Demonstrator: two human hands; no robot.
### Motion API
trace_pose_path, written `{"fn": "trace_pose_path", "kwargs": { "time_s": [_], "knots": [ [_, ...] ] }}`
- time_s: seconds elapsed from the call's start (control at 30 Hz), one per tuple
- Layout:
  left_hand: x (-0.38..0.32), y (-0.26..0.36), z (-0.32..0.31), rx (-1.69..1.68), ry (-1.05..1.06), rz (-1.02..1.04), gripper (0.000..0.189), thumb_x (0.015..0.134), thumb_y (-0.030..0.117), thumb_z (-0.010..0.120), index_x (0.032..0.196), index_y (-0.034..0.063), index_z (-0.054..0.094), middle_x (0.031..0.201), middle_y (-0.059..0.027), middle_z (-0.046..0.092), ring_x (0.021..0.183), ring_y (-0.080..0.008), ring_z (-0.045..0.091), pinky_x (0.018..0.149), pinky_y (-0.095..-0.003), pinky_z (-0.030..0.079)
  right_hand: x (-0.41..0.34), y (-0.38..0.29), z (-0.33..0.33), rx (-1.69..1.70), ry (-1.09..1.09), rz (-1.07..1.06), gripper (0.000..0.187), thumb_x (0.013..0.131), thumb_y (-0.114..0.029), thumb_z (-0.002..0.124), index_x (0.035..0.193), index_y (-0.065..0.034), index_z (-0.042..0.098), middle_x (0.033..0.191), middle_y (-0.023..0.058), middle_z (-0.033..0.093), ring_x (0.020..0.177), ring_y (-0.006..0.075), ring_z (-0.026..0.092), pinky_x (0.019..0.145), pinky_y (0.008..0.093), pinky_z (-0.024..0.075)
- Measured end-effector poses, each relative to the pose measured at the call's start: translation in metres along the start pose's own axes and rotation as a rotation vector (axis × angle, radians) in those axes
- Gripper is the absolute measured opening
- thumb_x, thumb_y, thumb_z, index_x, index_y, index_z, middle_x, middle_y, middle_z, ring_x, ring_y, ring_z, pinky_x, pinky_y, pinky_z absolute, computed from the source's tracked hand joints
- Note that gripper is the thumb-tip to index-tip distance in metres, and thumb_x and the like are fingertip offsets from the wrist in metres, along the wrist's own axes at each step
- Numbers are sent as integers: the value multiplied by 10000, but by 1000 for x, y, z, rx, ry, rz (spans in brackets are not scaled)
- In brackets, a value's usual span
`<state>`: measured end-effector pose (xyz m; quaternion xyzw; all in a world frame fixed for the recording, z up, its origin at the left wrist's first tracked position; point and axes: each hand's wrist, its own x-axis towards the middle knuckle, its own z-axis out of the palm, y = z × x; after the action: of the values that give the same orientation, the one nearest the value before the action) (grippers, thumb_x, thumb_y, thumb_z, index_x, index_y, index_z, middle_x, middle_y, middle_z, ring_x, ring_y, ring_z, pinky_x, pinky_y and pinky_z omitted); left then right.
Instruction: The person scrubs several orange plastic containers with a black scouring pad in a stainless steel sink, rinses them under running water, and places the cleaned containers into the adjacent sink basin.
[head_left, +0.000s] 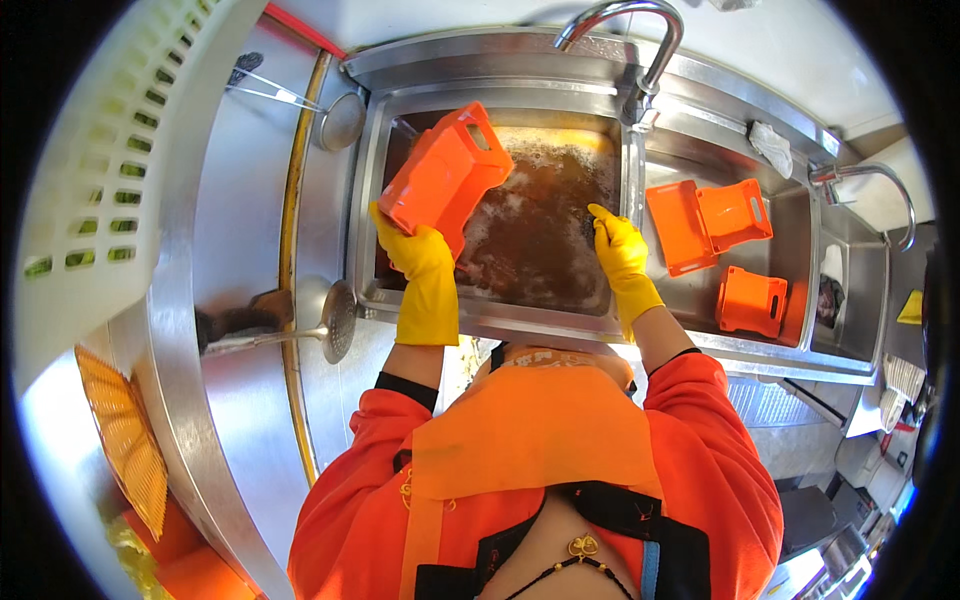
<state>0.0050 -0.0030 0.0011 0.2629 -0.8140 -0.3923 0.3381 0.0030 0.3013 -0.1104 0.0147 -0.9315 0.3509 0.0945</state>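
My left hand (417, 251), in a yellow rubber glove, grips the near end of an orange plastic bin (439, 176). The bin is tilted above the left sink basin (491, 307), and more orange plastic (456, 238) shows just below it. Brown, foamy water (536, 225) fills that basin. My right hand (621, 244), also gloved in yellow, is over the basin's right side with its fingers curled. A dark patch lies beside its fingertips; whether the hand holds something there is unclear.
Several orange bins (682, 227) lie in the middle basin (675, 296). A chrome faucet (652, 82) arches behind the divider, with a second faucet (874, 172) farther right. A mesh strainer (343, 121) and a perforated skimmer (341, 322) are at left, near a white perforated basket (94, 172).
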Motion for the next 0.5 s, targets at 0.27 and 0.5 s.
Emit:
{"fn": "trace_pose_path", "kwargs": {
  "time_s": [0.27, 0.5],
  "knots": [
    [-17, 27, -16, -220, -46, -319, 378, 909, -37, 517, 1259, 86, 590, 1231, -93, 640, 1133, -233, 624, 985, -351, 509, 34, -58, 8, 534, 91, 25, 275, 978, -110, 598, 1225, -118, 718, 970, 137, 711, 865, 259, 675, 826, 327, 529],
    [-35, 30, -16, -248, -189, -108, 439, 874, -106, 511, 1277, 58, 566, 1244, -92, 625, 1159, -227, 607, 994, -352, 505, 83, -149, 8, -36, -257, -57, 253, 961, -269, 597, 1157, -161, 717, 1040, 170, 715, 968, 398, 676, 859, 472, 542]
  ]
}}
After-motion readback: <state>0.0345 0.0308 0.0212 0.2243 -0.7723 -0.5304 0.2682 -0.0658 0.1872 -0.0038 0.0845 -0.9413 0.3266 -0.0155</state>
